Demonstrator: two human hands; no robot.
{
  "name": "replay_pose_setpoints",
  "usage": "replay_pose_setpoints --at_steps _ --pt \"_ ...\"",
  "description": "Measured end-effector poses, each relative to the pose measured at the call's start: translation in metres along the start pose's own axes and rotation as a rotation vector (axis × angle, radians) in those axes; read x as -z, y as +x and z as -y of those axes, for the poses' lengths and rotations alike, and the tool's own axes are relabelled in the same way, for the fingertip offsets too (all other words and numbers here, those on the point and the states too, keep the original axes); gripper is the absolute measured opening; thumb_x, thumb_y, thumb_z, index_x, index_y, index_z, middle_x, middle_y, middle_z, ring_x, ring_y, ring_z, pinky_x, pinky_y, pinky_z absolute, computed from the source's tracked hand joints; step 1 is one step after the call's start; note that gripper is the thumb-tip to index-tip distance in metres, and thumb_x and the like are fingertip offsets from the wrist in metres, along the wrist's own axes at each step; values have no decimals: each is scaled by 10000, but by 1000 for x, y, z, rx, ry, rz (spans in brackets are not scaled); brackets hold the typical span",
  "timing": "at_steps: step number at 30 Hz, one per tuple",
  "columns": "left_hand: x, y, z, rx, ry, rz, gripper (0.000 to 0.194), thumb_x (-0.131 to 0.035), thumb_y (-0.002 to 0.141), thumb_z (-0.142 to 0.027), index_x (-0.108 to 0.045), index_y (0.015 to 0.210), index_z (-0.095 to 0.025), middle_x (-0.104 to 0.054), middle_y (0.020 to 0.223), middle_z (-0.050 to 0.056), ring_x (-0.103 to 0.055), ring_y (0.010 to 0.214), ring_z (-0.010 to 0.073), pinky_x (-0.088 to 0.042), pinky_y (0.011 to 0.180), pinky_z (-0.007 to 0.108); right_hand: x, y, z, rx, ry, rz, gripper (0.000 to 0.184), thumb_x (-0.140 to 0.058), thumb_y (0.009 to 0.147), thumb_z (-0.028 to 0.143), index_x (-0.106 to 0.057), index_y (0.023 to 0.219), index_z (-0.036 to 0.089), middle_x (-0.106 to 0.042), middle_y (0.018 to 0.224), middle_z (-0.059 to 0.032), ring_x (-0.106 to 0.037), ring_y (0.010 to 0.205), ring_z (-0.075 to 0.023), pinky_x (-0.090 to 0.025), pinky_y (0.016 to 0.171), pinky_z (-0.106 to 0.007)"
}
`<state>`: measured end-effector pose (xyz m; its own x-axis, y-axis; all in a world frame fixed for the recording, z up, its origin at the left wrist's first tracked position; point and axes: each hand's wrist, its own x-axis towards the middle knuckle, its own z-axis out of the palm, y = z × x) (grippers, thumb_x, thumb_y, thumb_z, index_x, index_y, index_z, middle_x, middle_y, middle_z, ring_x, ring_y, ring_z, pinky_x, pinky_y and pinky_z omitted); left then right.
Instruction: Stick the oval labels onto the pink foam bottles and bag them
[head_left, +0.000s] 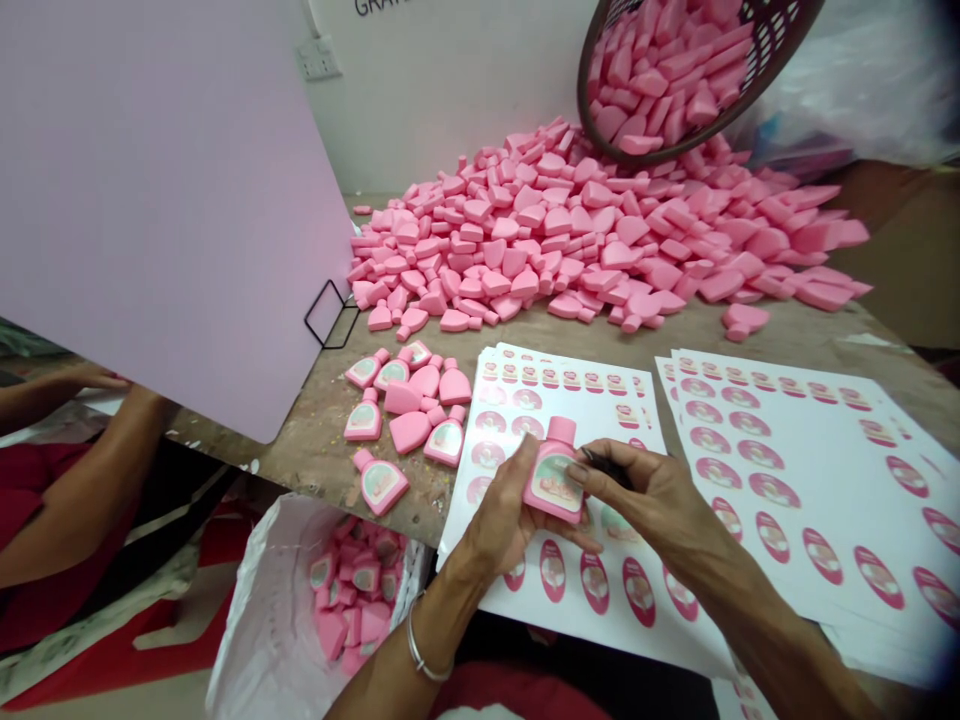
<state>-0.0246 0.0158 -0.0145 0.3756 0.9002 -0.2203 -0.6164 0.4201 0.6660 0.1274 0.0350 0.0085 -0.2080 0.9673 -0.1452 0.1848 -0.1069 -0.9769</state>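
My left hand [504, 508] grips a small pink bottle [555, 478] with a label on its front, held above a sticker sheet [525, 400]. My right hand [646, 492] pinches a dark thin tool [604, 464] and presses its thumb on the bottle's label. Both hands hover over the near edge of the table. A silver bangle [420, 652] circles my left wrist.
Several labelled pink bottles [405, 415] lie left of the sheets. A big heap of plain pink bottles [600, 235] fills the back, under a tilted brown basket [675, 70]. A white bag [300, 610] of bottles sits below the table edge. More sticker sheets [810, 470] lie right. Another person's arm [67, 490] is behind a pink board [157, 200].
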Motion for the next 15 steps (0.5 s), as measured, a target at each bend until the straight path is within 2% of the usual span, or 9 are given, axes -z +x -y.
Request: replay_pose_setpoints --at_steps 2,4,6,9,10,11,13,15 --pt "1 -3 -1 -28 77 14 371 -661 802 -413 -564 1017 -128 -610 821 40 -654 649 167 -578 549 289 -1 0 0 23 -35 -3 395 -725 675 555 -677 775 176 -654 716 -26 -582 648 -154 -503 596 -269" --pt "1 -5 0 -38 134 33 363 -711 763 -284 -539 1052 -148 -595 827 14 -651 606 143 -571 537 264 -2 0 0 79 -127 -18 366 -673 735 542 -665 776 178 -649 709 -26 -581 631 -150 -493 578 -268" --pt "2 -5 0 -44 154 43 359 -698 769 -259 -525 1065 -150 -586 828 8 -655 593 138 -569 539 256 -5 -3 0 216 -299 -91 286 -633 795 472 -650 775 187 -642 719 -24 -580 648 -151 -483 603 -279" --pt "4 -5 2 -66 153 43 333 -668 794 -257 -514 1070 -155 -574 860 8 -672 628 151 -583 582 280 -8 -8 -2 492 -621 -277 205 -598 836 390 -648 791 196 -633 747 -39 -580 733 -183 -466 688 -328" --pt "4 -5 2 -69 148 39 336 -662 800 -259 -508 1082 -161 -571 866 5 -675 629 150 -585 591 286 -8 -9 -4 543 -708 -335 207 -590 842 392 -651 809 197 -632 759 -47 -581 760 -198 -460 710 -347" --pt "5 -5 2 -67 145 32 346 -657 804 -262 -501 1098 -168 -572 873 4 -676 618 146 -583 593 284 -8 -10 -5 552 -772 -391 229 -593 838 416 -653 857 196 -632 780 -56 -582 783 -214 -457 727 -365" --pt "5 -6 1 -34 144 15 383 -653 808 -273 -485 1138 -174 -581 878 8 -676 598 137 -574 589 263 -7 -8 -8 456 -796 -492 408 -640 776 512 -624 1027 190 -626 838 -71 -592 810 -239 -469 734 -388" --pt "4 -8 0 4 128 11 422 -668 790 -271 -477 1152 -169 -588 860 16 -681 614 148 -565 575 249 -7 -4 -10 288 -654 -474 666 -693 677 588 -537 1188 190 -617 899 -77 -614 827 -247 -499 716 -381"
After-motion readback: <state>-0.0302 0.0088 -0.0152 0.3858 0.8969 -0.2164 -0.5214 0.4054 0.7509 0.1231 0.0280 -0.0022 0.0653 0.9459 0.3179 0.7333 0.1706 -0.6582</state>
